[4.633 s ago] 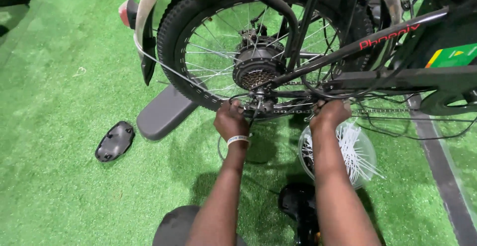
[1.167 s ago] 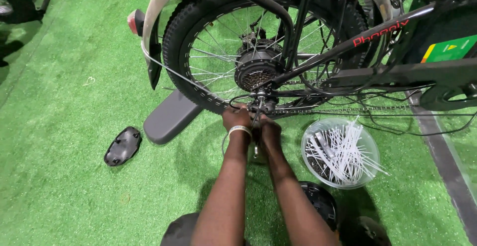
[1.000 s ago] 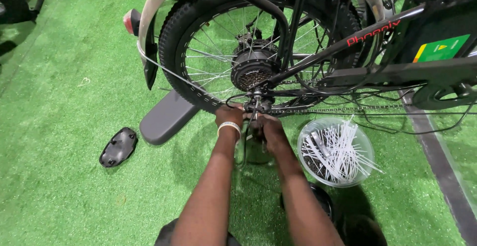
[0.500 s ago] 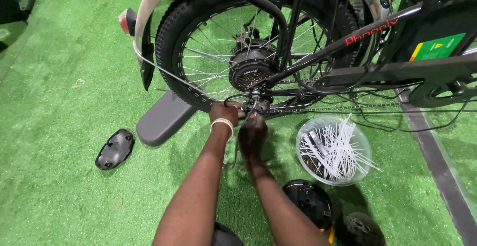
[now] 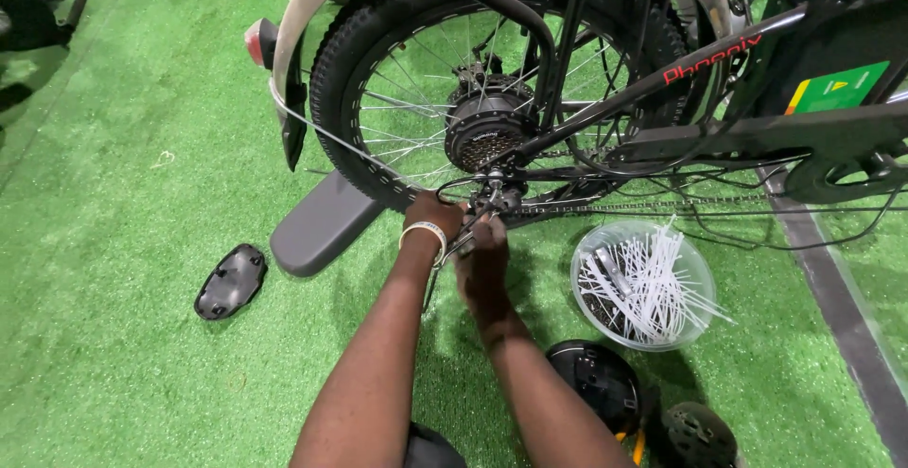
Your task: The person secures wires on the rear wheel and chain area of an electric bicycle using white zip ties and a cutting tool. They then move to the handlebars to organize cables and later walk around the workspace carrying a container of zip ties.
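The bike [image 5: 757, 137] stands on the green turf [image 5: 113, 147] with its rear wheel [image 5: 492, 80] straight ahead of both hands, so the hub and the parts below it sit within easy reach. The fat tyre rests against a grey block [image 5: 322, 227] to the left of the hands, which looks set there to keep the wheel from rolling. A silver mudguard [image 5: 312, 14] arches over the tyre above and left of them.

To the right of the hands a clear tub [image 5: 591, 269] of white zip ties [image 5: 653, 284] sits close by, near enough to pick from without shifting. Nearer the body and to the right lie two round black parts [image 5: 601, 383], one beside the other. A black plastic cover [image 5: 230, 282] lies well off to the left, apart from the rest.

The derailleur [image 5: 497, 194] hangs under the hub [image 5: 482, 132], where the chain [image 5: 662, 205] runs off to the right, and both hands meet just beneath it. The left hand [image 5: 433, 217], a pale band at its wrist, is curled closed around a thin cable or wire by the derailleur, as if bracing it. The right hand [image 5: 484, 241] is closed too, pinching something small and slim just beside the left; it may be a zip tie or a cable end, but the hands hide it too much to be sure.
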